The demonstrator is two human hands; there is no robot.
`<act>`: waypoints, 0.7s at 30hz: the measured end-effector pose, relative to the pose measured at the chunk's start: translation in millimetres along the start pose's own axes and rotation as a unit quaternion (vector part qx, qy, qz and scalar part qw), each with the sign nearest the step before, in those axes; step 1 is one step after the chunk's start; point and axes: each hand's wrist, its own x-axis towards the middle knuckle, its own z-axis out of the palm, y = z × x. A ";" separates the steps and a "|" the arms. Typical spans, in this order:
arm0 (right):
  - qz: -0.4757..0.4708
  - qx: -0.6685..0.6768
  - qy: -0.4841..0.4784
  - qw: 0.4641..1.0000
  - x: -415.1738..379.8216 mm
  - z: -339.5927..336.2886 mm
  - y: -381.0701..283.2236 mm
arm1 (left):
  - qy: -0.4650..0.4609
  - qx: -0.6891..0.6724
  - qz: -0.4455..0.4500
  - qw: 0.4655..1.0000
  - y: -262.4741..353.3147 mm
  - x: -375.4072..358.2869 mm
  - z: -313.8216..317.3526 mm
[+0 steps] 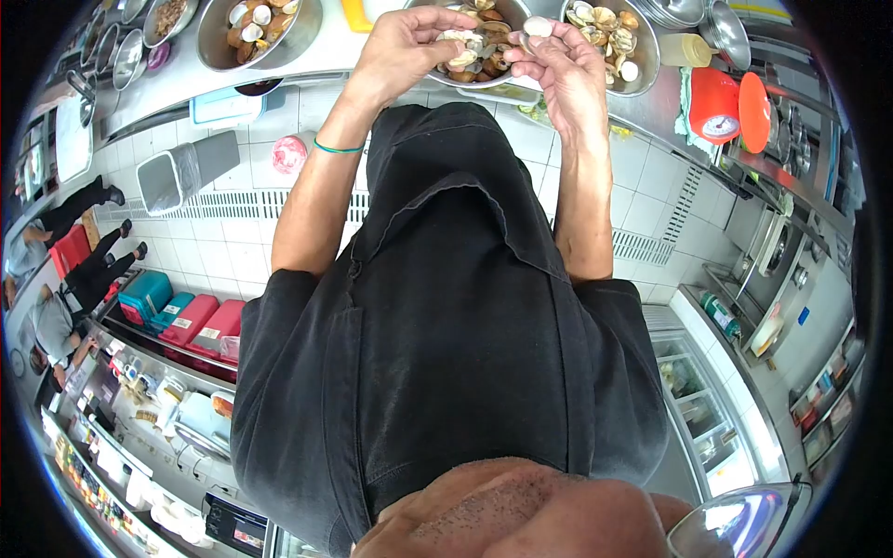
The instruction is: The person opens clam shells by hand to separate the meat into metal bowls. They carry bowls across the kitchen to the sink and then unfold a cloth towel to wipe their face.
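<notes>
My left hand (414,48) reaches over the middle metal bowl (521,13), its thumb and fingers closed around a pale clam (455,39). A green band circles that wrist. Over the right side of the same bowl, my right hand (564,67) pinches a whitish clam shell (537,27) between thumb and fingertips. Brown and cream clams (486,58) fill the bowl beneath both hands. Another metal bowl of clams (651,65) stands just right of my right hand. A third metal bowl (216,51), also with clams, sits to the left.
A red kitchen scale (714,107) and a squat container of yellowish liquid (686,50) stand right on the counter (167,82). Small metal bowls line its left end. Below are a grey bin (167,181) and pink round object (289,154). Two people are at far left.
</notes>
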 end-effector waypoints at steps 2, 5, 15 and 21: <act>0.004 0.049 -0.033 0.998 -1.6 3.1 -2.5 | 0.001 0.002 -0.021 1.000 1.8 -1.5 -1.8; 0.003 -0.004 -0.069 0.998 -3.5 12.6 -3.5 | 0.009 -0.055 -0.008 0.998 -1.1 -0.2 0.6; 0.011 -0.034 -0.052 0.998 0.4 14.2 -1.3 | -0.002 0.017 -0.003 1.000 12.9 -0.8 5.8; 0.015 -0.070 -0.080 0.994 -4.9 19.5 -11.6 | 0.010 0.037 -0.021 0.999 6.0 6.2 8.7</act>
